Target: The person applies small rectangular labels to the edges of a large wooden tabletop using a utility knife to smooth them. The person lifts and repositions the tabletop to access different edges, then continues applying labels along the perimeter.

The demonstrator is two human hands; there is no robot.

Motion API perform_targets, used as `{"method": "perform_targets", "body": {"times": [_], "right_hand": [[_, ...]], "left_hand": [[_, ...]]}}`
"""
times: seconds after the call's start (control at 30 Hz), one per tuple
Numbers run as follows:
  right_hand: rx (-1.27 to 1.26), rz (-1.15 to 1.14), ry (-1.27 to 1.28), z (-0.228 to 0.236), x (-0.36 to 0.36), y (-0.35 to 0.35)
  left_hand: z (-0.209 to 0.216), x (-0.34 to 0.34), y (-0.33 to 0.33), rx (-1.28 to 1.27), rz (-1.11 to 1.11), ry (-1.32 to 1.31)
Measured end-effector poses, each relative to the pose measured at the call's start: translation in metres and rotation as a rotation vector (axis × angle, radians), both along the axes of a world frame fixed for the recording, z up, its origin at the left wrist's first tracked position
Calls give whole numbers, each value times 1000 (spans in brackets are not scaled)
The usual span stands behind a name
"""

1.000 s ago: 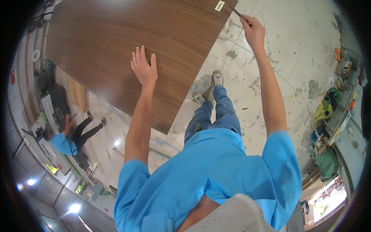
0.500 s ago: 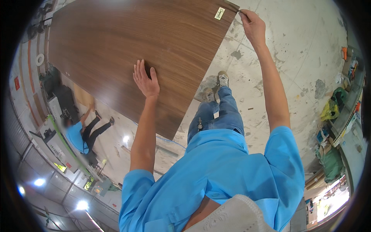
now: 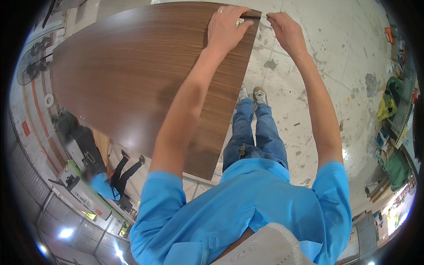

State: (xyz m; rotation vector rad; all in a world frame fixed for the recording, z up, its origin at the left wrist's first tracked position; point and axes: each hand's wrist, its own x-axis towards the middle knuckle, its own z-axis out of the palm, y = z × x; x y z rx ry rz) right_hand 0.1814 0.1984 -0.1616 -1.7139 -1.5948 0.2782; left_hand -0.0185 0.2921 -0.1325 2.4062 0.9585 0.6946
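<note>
A large dark brown wood-grain board (image 3: 132, 75) lies flat in front of me, reaching from the left to the middle. My left hand (image 3: 227, 28) rests on its far right corner. Its thumb and fingers are apart, the fingers along the far edge and the thumb on the face. A small pale label (image 3: 240, 22) shows partly between them; a narrow dark band runs beside the fingertips. Just off the corner, my right hand (image 3: 287, 33) is closed in a pinch. Something thin is at its fingertips, too small to name.
Below the board is a pale, stained concrete floor (image 3: 327, 88), where my shoes (image 3: 259, 95) stand. A person in blue (image 3: 105, 185) is beside a machine at the left. Shelving with bags and tools (image 3: 395, 132) lines the right, and a fan (image 3: 33, 66) stands far left.
My left hand has moved from the middle of the board to its far right corner. My right hand stays pinched, slightly lower. The board's near corner appears lower and further right in view.
</note>
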Motion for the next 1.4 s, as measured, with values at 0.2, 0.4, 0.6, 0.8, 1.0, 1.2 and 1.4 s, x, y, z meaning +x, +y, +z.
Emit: {"method": "perform_targets", "body": {"times": [0.2, 0.4, 0.6, 0.8, 1.0, 1.2, 1.4], "right_hand": [[41, -48, -105, 1, 1, 8], [112, -26, -173, 5, -1, 8], [86, -28, -231, 4, -18, -18], [102, -68, -283, 0, 1, 3], [88, -28, -303, 2, -14, -15], [66, -51, -296, 8, 0, 8], [93, -85, -341, 0, -10, 0]], "left_hand": [[1, 12, 20, 115, -62, -134], [-9, 11, 19, 88, -33, -193], [-7, -8, -8, 103, -37, -139], [-8, 12, 19, 119, -56, -157], [-9, -5, -1, 94, -64, -116], [-9, 14, 21, 121, -57, -175], [-14, 8, 16, 96, -59, -139]]}}
